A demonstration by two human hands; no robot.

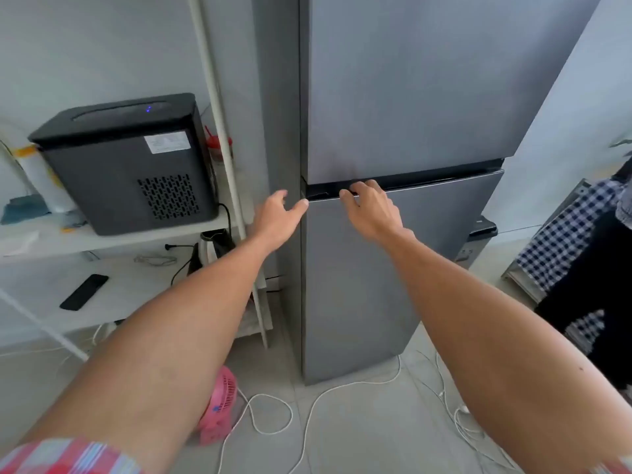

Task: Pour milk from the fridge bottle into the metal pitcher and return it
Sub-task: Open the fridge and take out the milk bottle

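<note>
A tall grey two-door fridge (410, 97) stands straight ahead with both doors closed. A dark recessed handle groove (427, 179) runs between the upper and lower door. My right hand (374, 210) rests at the top edge of the lower door (393, 268), fingertips curled into the groove near its left end. My left hand (278, 217) hovers open at the fridge's left front corner, thumb touching the door's corner. No milk bottle and no metal pitcher are in view.
Left of the fridge stands a white shelf unit (102, 241) bearing a black appliance (130, 162); a phone (83, 291) lies on the lower shelf. A pink fan (220, 405) and white cables (342, 391) lie on the floor. Checked cloth (574, 234) hangs at right.
</note>
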